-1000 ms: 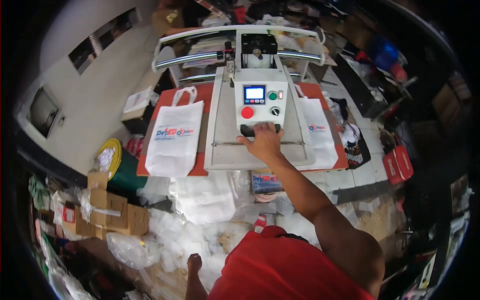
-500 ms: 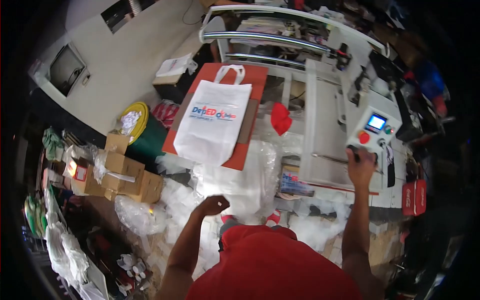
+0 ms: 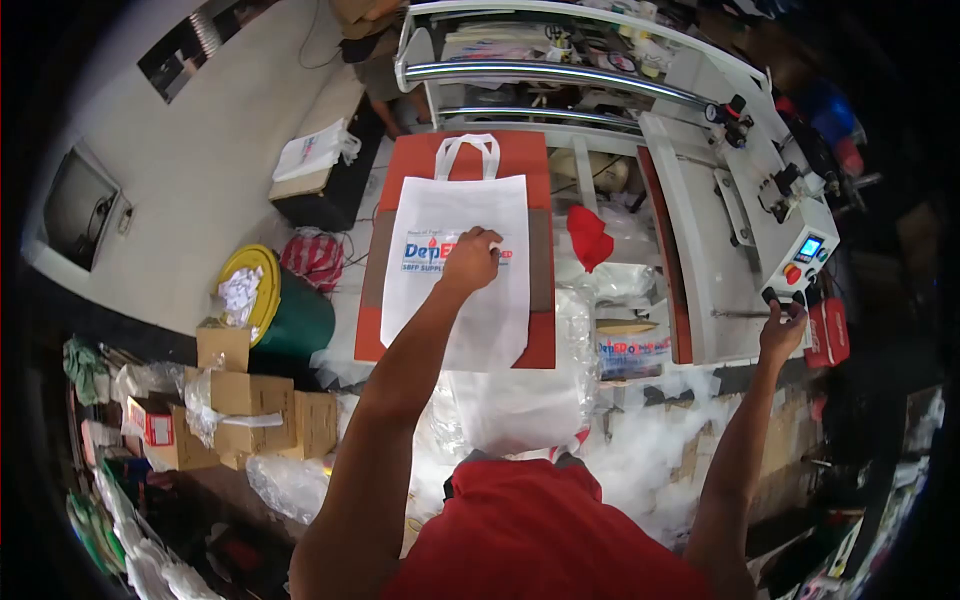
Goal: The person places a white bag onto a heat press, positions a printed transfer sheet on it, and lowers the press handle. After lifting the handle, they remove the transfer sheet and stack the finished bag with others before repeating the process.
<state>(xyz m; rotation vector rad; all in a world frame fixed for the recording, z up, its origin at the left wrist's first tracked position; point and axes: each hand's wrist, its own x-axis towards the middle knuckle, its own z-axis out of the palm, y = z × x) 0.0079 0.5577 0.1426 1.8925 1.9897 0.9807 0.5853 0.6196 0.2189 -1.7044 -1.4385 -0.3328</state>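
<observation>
White bag on a heat press, seen from the head camera. The white bag (image 3: 455, 320) lies flat on the left red board (image 3: 541, 345), its loop straps (image 3: 467, 152) toward the far edge and its lower end near the wearer. Compared with half a second ago, the left hand (image 3: 472, 262) has come up from beside the board to a place over the printed lettering (image 3: 424, 254); its fingers are curled, and whether they pinch the cloth or merely rest on it cannot be told. The right hand (image 3: 783, 326) grasps the black handle (image 3: 769, 296) below the control box (image 3: 800, 250), as it did then. One second ago the metal plate (image 3: 705, 300) stood between the two boards; it now stands to the right, over the right red board (image 3: 672, 270), whose near-side edge shows. The change leaves the bag's front uncovered by the plate and within the left hand's reach. A red cloth (image 3: 588, 240) hangs between the boards.
</observation>
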